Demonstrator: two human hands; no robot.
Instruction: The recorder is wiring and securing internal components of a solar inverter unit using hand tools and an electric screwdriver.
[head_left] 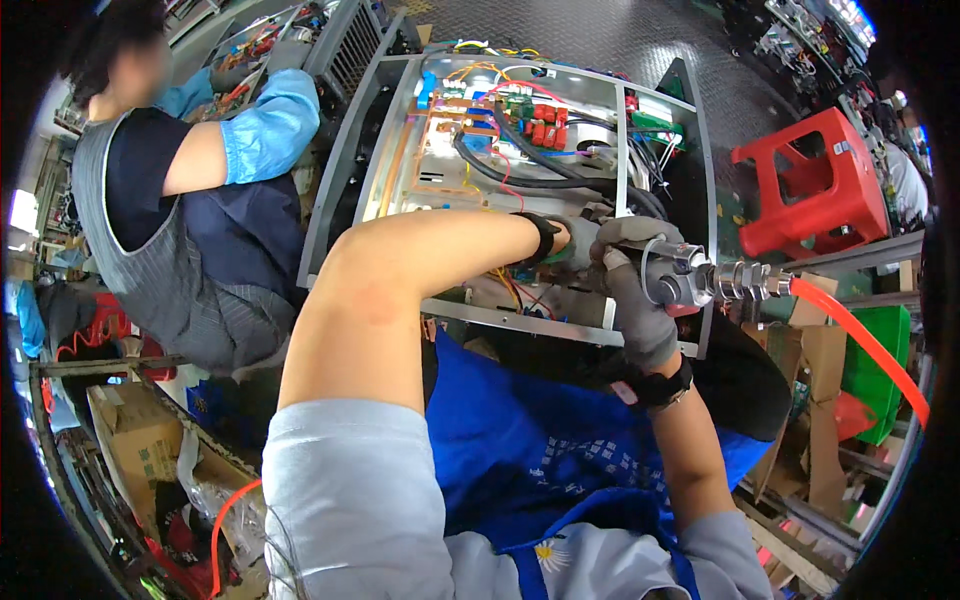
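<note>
Both our gloved hands are on the pneumatic driver (690, 280): right hand (640, 300) wrapped tight round its body, left hand (575, 245) closed near its front end, orange air hose (860, 345) trailing right. Looks like we're mid-fastening at the lower edge of the open metal chassis (530, 150); next move likely needs the tool kept square. Bit and screw are hidden behind our hands. Farther left, a co-worker's blue sleeve (270, 125).
</note>
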